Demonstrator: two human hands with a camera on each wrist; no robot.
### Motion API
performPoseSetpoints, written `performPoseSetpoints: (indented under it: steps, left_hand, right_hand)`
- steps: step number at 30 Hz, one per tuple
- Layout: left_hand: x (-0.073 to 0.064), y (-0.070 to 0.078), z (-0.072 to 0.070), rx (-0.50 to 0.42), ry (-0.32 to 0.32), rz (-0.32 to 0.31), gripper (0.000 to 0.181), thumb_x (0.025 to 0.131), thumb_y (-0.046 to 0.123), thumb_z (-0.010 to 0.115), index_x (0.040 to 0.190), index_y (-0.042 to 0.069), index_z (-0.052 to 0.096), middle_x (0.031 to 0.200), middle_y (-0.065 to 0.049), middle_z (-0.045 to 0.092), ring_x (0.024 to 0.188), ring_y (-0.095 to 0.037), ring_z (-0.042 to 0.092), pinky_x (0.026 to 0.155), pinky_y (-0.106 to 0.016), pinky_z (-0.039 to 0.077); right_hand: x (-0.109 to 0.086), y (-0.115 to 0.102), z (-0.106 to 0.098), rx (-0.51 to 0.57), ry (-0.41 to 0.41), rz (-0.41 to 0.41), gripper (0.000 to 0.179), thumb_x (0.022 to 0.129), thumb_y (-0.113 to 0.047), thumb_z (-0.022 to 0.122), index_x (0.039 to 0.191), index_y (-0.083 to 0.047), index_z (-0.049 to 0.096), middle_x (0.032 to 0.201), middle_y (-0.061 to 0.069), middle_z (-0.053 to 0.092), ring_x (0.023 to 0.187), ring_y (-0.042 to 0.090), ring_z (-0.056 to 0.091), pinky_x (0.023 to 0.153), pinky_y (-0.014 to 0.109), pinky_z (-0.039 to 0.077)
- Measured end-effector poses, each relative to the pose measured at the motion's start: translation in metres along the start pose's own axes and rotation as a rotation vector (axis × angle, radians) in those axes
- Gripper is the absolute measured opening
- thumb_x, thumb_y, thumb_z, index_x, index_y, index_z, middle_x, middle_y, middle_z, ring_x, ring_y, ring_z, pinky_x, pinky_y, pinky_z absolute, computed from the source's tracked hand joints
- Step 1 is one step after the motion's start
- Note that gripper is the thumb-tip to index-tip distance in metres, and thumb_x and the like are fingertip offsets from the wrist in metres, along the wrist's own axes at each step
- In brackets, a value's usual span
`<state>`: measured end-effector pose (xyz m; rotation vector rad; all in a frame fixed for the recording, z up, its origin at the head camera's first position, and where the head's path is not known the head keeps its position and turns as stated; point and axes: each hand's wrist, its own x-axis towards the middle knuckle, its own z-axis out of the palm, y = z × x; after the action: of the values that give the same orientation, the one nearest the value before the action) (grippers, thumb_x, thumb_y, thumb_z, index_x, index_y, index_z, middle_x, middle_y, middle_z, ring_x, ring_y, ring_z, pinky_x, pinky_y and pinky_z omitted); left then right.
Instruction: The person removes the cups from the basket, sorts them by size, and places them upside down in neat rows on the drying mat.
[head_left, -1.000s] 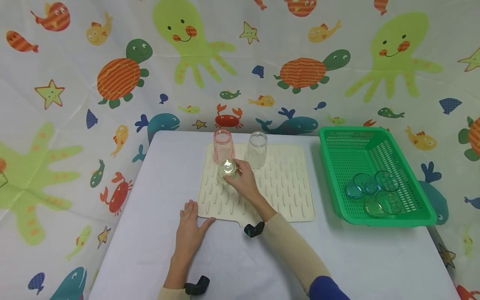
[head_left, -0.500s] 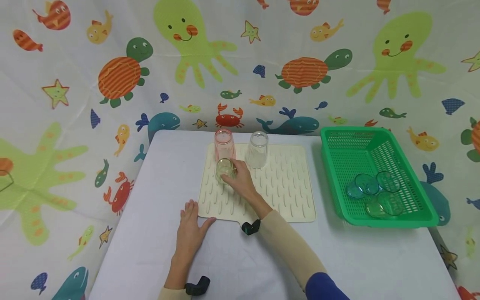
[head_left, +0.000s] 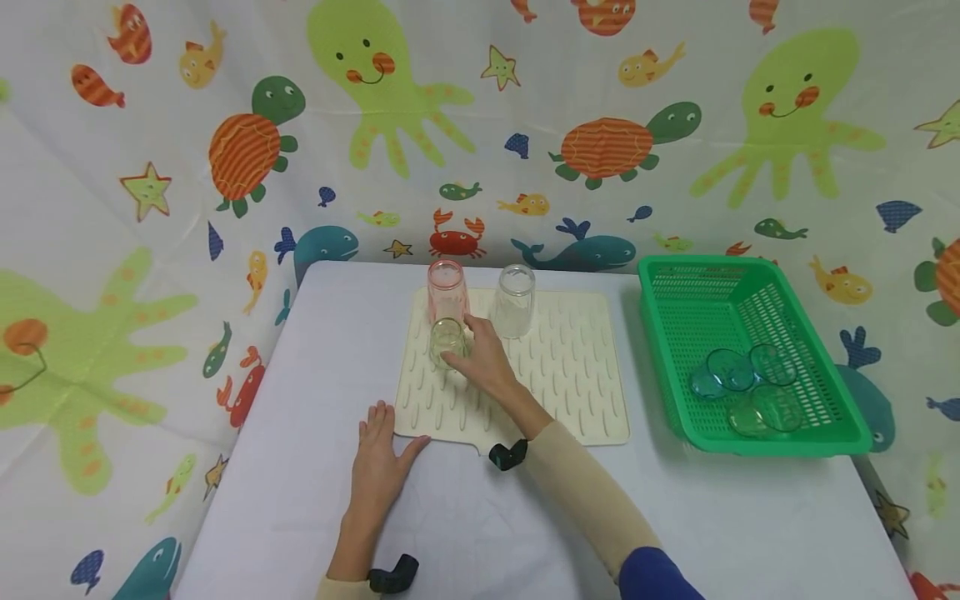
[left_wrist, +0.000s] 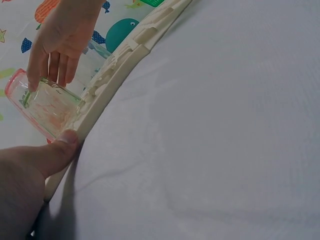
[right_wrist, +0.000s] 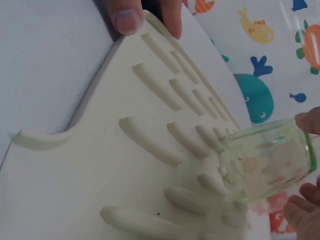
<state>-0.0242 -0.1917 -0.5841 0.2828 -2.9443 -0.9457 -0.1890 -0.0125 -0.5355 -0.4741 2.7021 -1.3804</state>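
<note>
White worktop (head_left: 720,525): I note right fingers (head_left: 480,330) curled round small green glass (head_left: 446,337), left fingers (head_left: 381,421) straight; backward nudge could topple pink glass (head_left: 446,287) behind.

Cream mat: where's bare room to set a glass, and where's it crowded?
Free: right half of the mat, bordered by the clear glass and right hand on its left, the green basket beyond its right edge. Crowded: back left, where the pink glass and pale green glass stand. Left hand lies by the front-left corner.
</note>
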Motion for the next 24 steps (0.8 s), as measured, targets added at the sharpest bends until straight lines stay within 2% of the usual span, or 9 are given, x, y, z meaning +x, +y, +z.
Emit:
performPoseSetpoints:
  steps: [4, 12, 16, 24]
  left_hand:
    - [0.0, -0.001, 0.001, -0.001, 0.001, 0.003, 0.095, 0.086, 0.049, 0.075, 0.15, -0.01, 0.035, 0.16, -0.028, 0.03, 0.153, -0.04, 0.022, 0.127, -0.055, 0.016]
    - [0.0, -0.003, 0.002, -0.011, 0.009, 0.001, 0.095, 0.086, 0.048, 0.076, 0.15, -0.01, 0.035, 0.16, -0.027, 0.029, 0.154, -0.04, 0.021, 0.128, -0.054, 0.016]
    - [0.0, -0.003, 0.002, -0.016, 0.006, 0.001, 0.096, 0.086, 0.048, 0.076, 0.15, -0.01, 0.035, 0.161, -0.027, 0.029, 0.154, -0.04, 0.021, 0.128, -0.054, 0.015]
    - [0.0, -0.004, 0.005, -0.019, 0.058, 0.026, 0.095, 0.084, 0.047, 0.078, 0.147, -0.012, 0.039, 0.158, -0.029, 0.033, 0.151, -0.043, 0.026, 0.126, -0.056, 0.02]
  right_hand:
    - [-0.003, -0.008, -0.016, 0.007, 0.031, -0.048, 0.072, 0.089, -0.03, 0.074, 0.148, -0.001, 0.043, 0.146, 0.017, 0.05, 0.133, 0.032, 0.053, 0.109, 0.044, 0.051]
    - [-0.008, -0.024, -0.051, 0.044, 0.107, -0.111, 0.06, 0.093, -0.023, 0.07, 0.144, 0.0, 0.047, 0.141, 0.018, 0.054, 0.133, 0.029, 0.055, 0.112, 0.036, 0.049]
    - [-0.012, -0.029, -0.068, 0.025, 0.145, -0.138, 0.057, 0.093, -0.023, 0.069, 0.142, 0.0, 0.049, 0.139, 0.017, 0.057, 0.13, 0.03, 0.057, 0.11, 0.038, 0.05]
    - [-0.024, -0.033, -0.106, -0.025, 0.202, -0.145, 0.054, 0.093, -0.022, 0.069, 0.14, 0.001, 0.052, 0.138, 0.017, 0.057, 0.127, 0.031, 0.057, 0.11, 0.043, 0.05]
